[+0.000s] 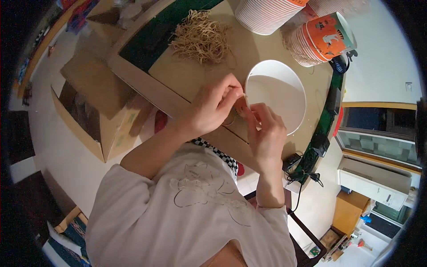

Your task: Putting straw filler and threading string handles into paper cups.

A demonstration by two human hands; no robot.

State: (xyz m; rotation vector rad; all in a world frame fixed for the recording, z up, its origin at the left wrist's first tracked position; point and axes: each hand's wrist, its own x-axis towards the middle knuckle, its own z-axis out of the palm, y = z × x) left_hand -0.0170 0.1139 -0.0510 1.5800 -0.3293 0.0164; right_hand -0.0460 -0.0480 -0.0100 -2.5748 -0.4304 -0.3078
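Observation:
A large white paper cup (284, 95) shows its open mouth and white inside, with a bit of orange on its outer wall. At the left side of its rim, my left hand (218, 104) is closed in a pinch, a small pale bit at its fingertips. My right hand (267, 131), its fingers closed too, is against the near left part of the rim, close to the left fingertips. What either pinch holds is too small to make out. A tangled pile of thin beige string (201, 38) lies beyond my left hand.
Two stacks of paper cups, one white-rimmed (267, 15) and one orange-printed (327, 38), stand at the table's far right. Black adapters and cables (307, 171) lie along the right edge. An opened cardboard box (120, 129) is on the floor to the left.

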